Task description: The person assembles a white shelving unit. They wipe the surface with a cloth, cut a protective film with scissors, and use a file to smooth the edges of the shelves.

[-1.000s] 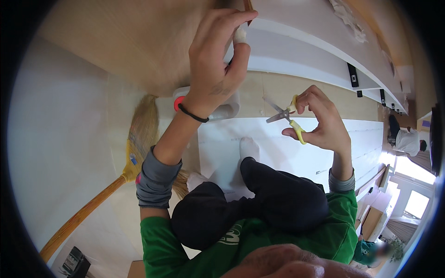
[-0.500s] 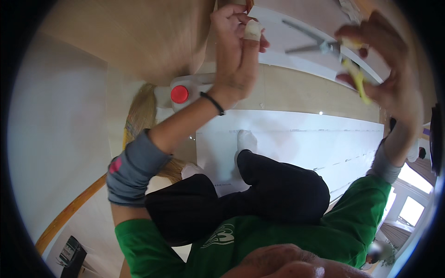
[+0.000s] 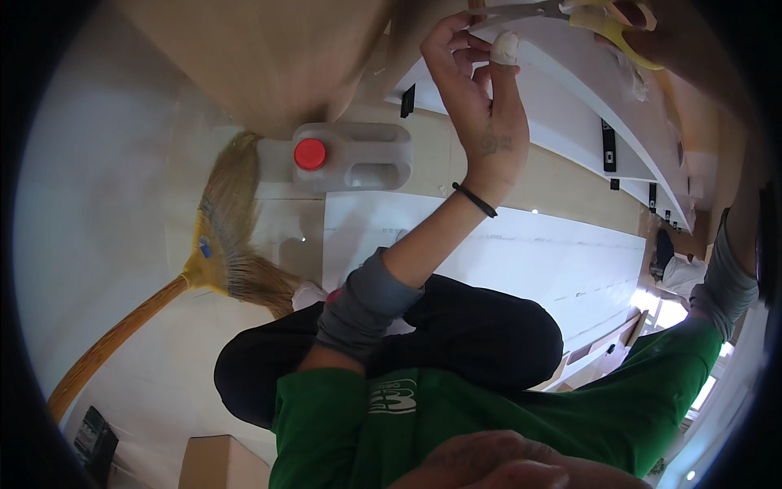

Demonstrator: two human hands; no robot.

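Observation:
My left hand (image 3: pixel 491 122) is raised near the top of the view, its fingers curled and its thumb wrapped in a whitish covering (image 3: pixel 504 49). A narrow reddish-brown strip (image 3: pixel 477 10) shows by its fingertips; whatever the fingers pinch is too small to make out. My right hand (image 3: pixel 664 31), partly cut off at the upper right, grips yellow-handled scissors (image 3: pixel 612 23). The scissors' metal blades point left, close above my left fingertips. Behind the hands runs a long white panel (image 3: pixel 562 102), standing on edge.
A greyish jug with a red cap (image 3: pixel 358 175) stands left of my forearm. A broom (image 3: pixel 232 212) with a wooden handle leans farther left. White sheeting (image 3: pixel 521 236) covers floor by my knees. A cardboard box (image 3: pixel 213 460) sits at lower left; a person's light clothing (image 3: pixel 683 275) shows at right.
The scissors have moved up and left to my left fingertips, the right hand going toward the top edge. My left hand appears farther right, and the view has shifted, showing more broom and jug.

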